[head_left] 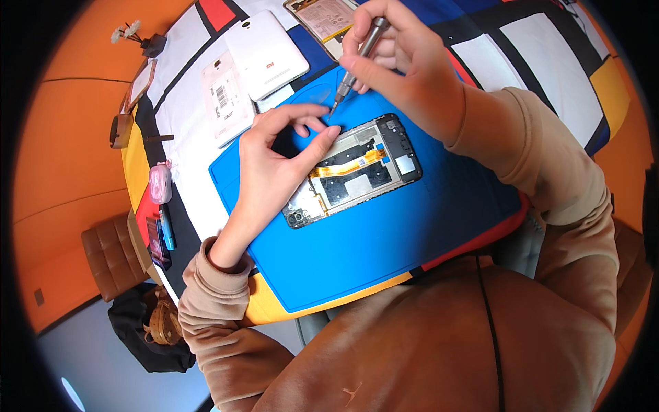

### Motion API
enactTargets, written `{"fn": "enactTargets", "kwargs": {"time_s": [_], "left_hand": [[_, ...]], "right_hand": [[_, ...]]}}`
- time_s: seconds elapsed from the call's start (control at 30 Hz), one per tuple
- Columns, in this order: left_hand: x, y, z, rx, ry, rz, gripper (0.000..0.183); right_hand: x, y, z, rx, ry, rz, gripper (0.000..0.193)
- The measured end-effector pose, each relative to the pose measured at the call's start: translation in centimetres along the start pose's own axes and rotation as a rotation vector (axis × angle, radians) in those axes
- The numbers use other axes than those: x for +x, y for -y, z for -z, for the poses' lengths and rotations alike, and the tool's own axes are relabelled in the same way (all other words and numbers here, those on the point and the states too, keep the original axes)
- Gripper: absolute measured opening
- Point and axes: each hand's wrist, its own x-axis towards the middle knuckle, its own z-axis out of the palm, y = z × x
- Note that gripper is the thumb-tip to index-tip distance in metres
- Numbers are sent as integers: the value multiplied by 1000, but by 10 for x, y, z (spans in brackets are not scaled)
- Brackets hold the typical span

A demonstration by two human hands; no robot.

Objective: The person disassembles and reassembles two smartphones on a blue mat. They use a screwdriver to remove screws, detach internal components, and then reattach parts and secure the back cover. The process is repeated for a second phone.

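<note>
My right hand (412, 72) grips a slim grey precision screwdriver (344, 89), its tip slanting down to the left. That tip is beside the thumb and forefinger of my left hand (271, 151), just above the upper edge of an opened phone (358, 185). My left hand's thumb and forefinger are slightly apart, the thumb at the phone's edge; nothing shows between them, though a tiny part could be hidden. An orange flat ribbon cable (350, 165) crosses the phone's bare interior, and a camera module (296, 218) is at its lower left corner.
Under the phone lies a blue work mat (322, 264) on a colour-block tablecloth. Beyond it are a white device back (268, 58), a pale labelled panel (223, 103) and another opened device (322, 20). Toward the left edge are a pink case (160, 184) and a blue pen (167, 230).
</note>
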Motion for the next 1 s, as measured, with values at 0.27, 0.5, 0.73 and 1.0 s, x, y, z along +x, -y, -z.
{"fn": "enactTargets", "kwargs": {"time_s": [0.27, 0.5, 0.73, 1.0], "left_hand": [[-2, -6, 4, 295, 103, -481, 41], [-3, -20, 2, 483, 405, -570, 62], [-5, -25, 1, 602, 443, -532, 66], [-7, -23, -2, 592, 420, -531, 67]], "right_hand": [[-6, 18, 27, -149, -5, 101, 7], [-14, 21, 30, -327, 137, 145, 8], [-11, 8, 29, -348, 179, 289, 8], [-12, 17, 35, -541, 278, 303, 8]]}}
